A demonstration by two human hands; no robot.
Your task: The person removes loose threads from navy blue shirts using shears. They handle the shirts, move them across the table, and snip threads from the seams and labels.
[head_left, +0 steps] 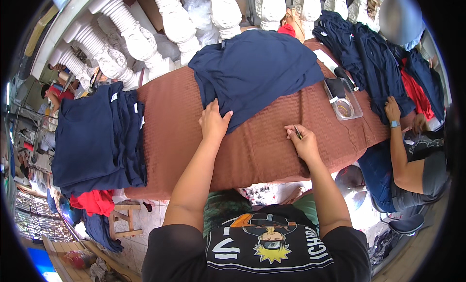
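Note:
A navy blue garment [257,63] lies spread over the brown-covered table in front of me. My left hand [213,121] rests at its near left corner, thumb apart from the fingers, fingertips touching the cloth. To the right of the garment's near edge, my right hand [304,143] is closed around a small dark pointed tool [297,132], whose tip pokes out past the fingers. Most of that tool is hidden, so its exact kind cannot be made out.
Folded navy garments [92,136] are stacked at the left. A clear plastic box [350,109] with a tape roll sits at the right. Beyond it, a co-worker's hand [392,108] touches more navy clothes [376,63]. White balusters [131,37] line the far edge. A wooden stool [125,221] stands lower left.

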